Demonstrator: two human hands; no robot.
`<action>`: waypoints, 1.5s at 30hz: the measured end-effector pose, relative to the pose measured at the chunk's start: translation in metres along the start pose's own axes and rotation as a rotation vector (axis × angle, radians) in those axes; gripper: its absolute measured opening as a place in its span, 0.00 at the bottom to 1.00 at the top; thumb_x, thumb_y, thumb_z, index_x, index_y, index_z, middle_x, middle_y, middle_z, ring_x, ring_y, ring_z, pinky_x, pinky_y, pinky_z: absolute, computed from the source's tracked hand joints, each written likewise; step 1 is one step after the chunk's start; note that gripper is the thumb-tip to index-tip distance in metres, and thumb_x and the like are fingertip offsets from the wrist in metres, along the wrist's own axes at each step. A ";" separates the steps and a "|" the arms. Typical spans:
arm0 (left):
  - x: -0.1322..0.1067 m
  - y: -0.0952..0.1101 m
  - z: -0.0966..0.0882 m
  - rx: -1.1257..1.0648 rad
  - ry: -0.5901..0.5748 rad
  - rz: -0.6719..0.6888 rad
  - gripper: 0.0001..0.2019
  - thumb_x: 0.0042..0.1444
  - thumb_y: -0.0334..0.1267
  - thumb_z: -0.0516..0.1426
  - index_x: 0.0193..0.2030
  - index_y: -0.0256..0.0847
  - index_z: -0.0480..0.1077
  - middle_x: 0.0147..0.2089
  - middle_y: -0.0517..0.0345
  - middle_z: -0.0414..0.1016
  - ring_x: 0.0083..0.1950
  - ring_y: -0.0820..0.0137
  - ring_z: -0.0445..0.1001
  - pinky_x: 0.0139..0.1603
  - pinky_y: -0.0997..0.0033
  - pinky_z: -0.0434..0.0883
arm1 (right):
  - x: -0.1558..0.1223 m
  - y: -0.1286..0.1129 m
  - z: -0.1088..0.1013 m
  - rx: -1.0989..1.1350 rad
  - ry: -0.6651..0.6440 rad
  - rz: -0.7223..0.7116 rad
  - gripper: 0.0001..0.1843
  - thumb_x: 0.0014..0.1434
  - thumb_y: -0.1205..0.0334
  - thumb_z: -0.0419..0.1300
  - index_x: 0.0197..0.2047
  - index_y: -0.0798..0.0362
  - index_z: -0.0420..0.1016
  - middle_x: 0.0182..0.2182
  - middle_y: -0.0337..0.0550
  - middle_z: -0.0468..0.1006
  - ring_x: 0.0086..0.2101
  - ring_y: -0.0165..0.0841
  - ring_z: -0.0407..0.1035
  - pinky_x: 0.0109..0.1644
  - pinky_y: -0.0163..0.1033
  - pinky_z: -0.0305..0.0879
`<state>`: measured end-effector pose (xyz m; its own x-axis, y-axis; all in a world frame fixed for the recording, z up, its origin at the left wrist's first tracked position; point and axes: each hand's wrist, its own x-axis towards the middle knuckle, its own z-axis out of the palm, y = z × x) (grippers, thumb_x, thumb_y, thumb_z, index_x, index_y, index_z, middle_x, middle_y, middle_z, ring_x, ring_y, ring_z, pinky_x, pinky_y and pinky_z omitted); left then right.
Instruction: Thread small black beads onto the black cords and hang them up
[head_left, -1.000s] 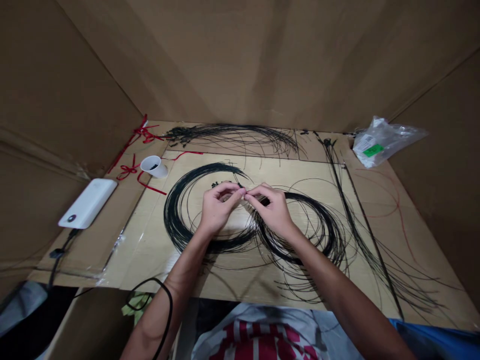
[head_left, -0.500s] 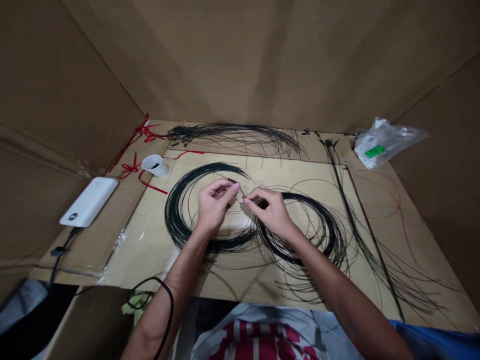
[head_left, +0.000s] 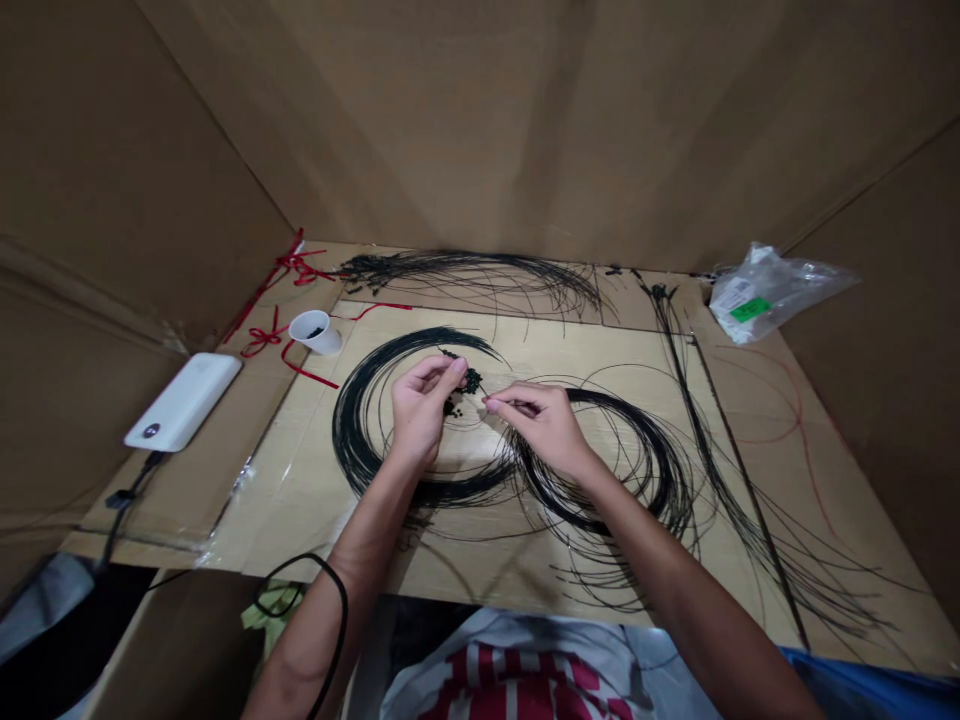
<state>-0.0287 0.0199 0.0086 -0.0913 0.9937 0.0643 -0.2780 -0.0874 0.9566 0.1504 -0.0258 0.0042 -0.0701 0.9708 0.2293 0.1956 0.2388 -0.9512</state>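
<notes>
My left hand [head_left: 421, 405] is closed, thumb pressed against the fingers; whatever the pinch holds is too small to make out. Beside its fingertips is a cluster of small black pieces [head_left: 472, 381], partly covered by the hand. Facing it, my right hand [head_left: 544, 420] pinches a thin black wire [head_left: 483, 391], whose short end points toward the cluster. A coil of black wires [head_left: 349, 420] curves around behind my left hand. Another loose coil of black wires [head_left: 664, 480] lies under and to the right of my right hand.
A white cup [head_left: 316, 332] with dark bits stands at the left, near red ribbons [head_left: 262, 335] and a white power bank [head_left: 182, 402]. Bundled wires lie along the back [head_left: 480, 262] and right side [head_left: 694, 420]. A plastic bag [head_left: 772, 290] sits back right. Cardboard walls [head_left: 480, 130] enclose the table.
My left hand has drawn slightly left and down, away from the right fingertips, uncovering more of the black pieces. The right hand stays almost in place, still pinching the wire.
</notes>
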 end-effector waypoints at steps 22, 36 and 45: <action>-0.007 -0.004 0.004 -0.018 -0.056 -0.121 0.17 0.46 0.48 0.77 0.34 0.39 0.82 0.34 0.56 0.82 0.33 0.72 0.78 0.38 0.74 0.74 | -0.001 0.003 0.007 0.169 0.039 0.141 0.15 0.61 0.49 0.73 0.45 0.50 0.83 0.38 0.43 0.83 0.30 0.32 0.69 0.34 0.38 0.65; -0.006 -0.005 0.002 -0.001 -0.033 -0.108 0.17 0.48 0.49 0.77 0.35 0.38 0.83 0.34 0.55 0.82 0.33 0.72 0.78 0.37 0.73 0.75 | 0.001 -0.003 -0.001 0.141 -0.015 0.138 0.17 0.61 0.55 0.72 0.52 0.49 0.81 0.27 0.34 0.72 0.30 0.34 0.66 0.37 0.40 0.63; -0.006 -0.007 0.005 -0.043 -0.006 -0.122 0.19 0.45 0.48 0.78 0.36 0.38 0.82 0.35 0.54 0.83 0.33 0.71 0.80 0.40 0.71 0.78 | 0.002 -0.004 -0.009 0.170 -0.066 0.136 0.14 0.62 0.56 0.72 0.49 0.49 0.81 0.27 0.33 0.72 0.32 0.34 0.67 0.41 0.40 0.63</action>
<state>-0.0215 0.0146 0.0034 -0.0483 0.9976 -0.0503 -0.3277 0.0318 0.9442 0.1583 -0.0245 0.0102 -0.1192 0.9890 0.0876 0.0402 0.0929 -0.9949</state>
